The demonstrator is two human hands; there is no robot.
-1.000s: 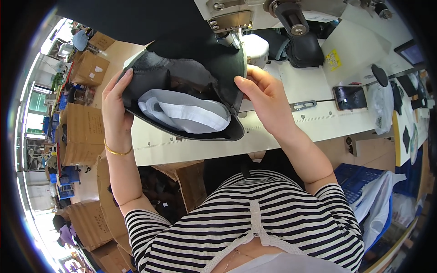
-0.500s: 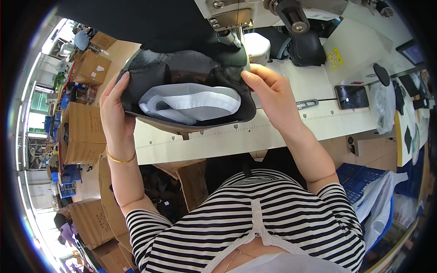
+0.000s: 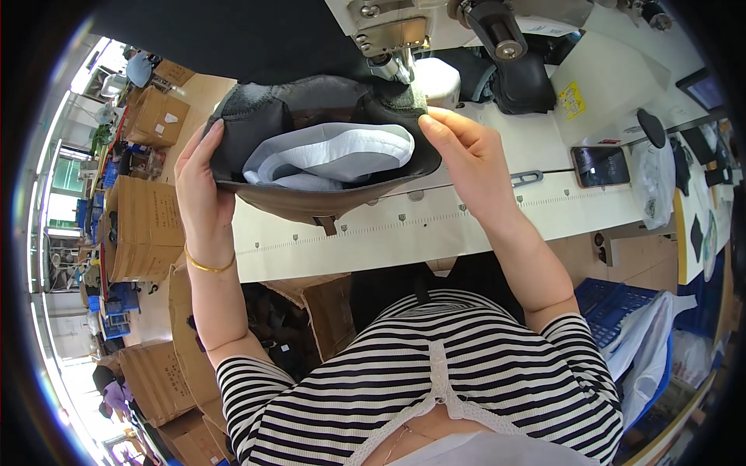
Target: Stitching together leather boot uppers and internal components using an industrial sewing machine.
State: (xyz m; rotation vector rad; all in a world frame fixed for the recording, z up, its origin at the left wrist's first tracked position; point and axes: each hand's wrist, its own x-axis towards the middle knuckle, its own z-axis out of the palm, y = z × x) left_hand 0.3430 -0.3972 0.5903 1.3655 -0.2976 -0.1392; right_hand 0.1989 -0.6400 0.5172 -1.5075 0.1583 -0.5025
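Between my hands is a dark, leather-like sewn piece shaped like an open bag (image 3: 326, 203), its mouth facing me. A folded grey and white lining (image 3: 334, 151) bulges inside it. My left hand (image 3: 203, 175) grips its left edge, thumb over the rim and the fingers partly hidden behind. At the right edge, my right hand (image 3: 466, 155) pinches the rim between thumb and bent fingers. The piece's far right corner lies under the presser foot of a sewing machine (image 3: 398, 66). A small tab (image 3: 330, 226) hangs from the near side.
The white worktable (image 3: 373, 245) carries a ruler strip along its front. On the right are a phone (image 3: 601, 166), a grey metal tool (image 3: 527, 178) and a stack of black pieces (image 3: 522, 84). Cardboard boxes (image 3: 144, 225) stand left, a blue crate (image 3: 614, 307) lower right.
The piece has tipped so more of its brown near side shows, and its far right corner now sits nearer the presser foot. Both hands keep their grip, shifting slightly right.
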